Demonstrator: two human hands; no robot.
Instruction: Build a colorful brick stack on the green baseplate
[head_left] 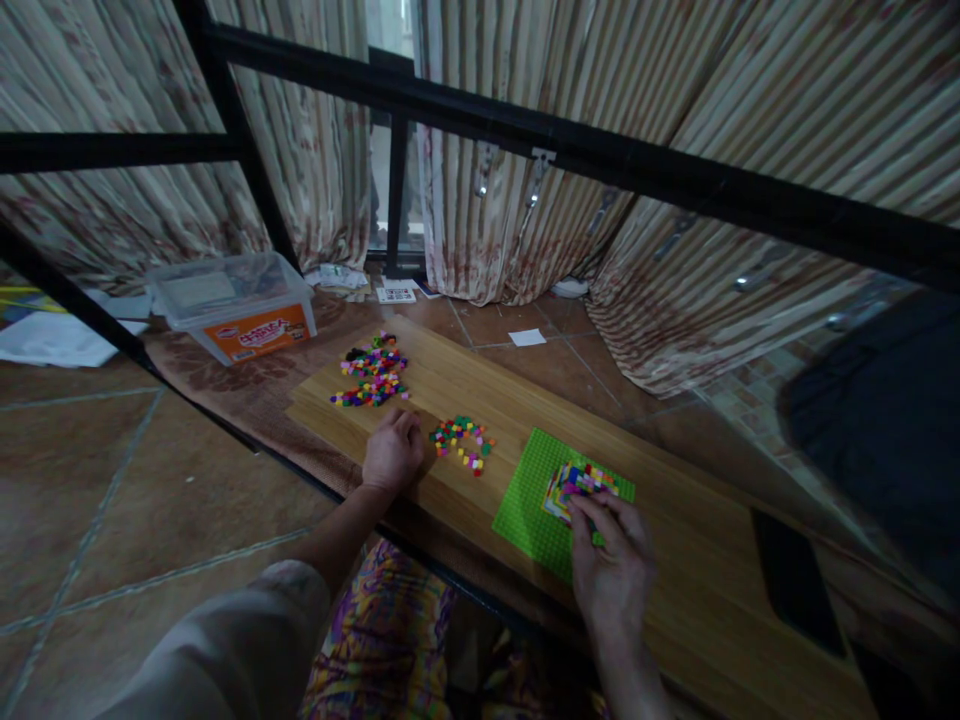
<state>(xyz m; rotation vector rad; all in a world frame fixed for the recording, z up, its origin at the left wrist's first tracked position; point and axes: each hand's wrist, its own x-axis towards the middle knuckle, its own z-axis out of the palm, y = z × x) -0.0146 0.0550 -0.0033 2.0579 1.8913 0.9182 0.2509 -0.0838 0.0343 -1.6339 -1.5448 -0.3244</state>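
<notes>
A green baseplate (529, 500) lies on a low wooden board (465, 380), with a patch of small coloured bricks (581, 482) built on it. My right hand (611, 565) rests on the plate's near side, fingertips pinched together at the edge of the brick patch; what they hold is too small to make out. My left hand (392, 452) lies closed in a loose fist on the board, just left of a small scatter of loose coloured bricks (462, 440). A larger heap of bricks (373, 378) sits farther back on the board.
A clear plastic tub with an orange label (236, 305) stands on the floor behind the board. A dark phone (796, 580) lies at the board's right end. Black metal bars (525, 130) cross overhead before striped curtains. Papers lie on the tiled floor.
</notes>
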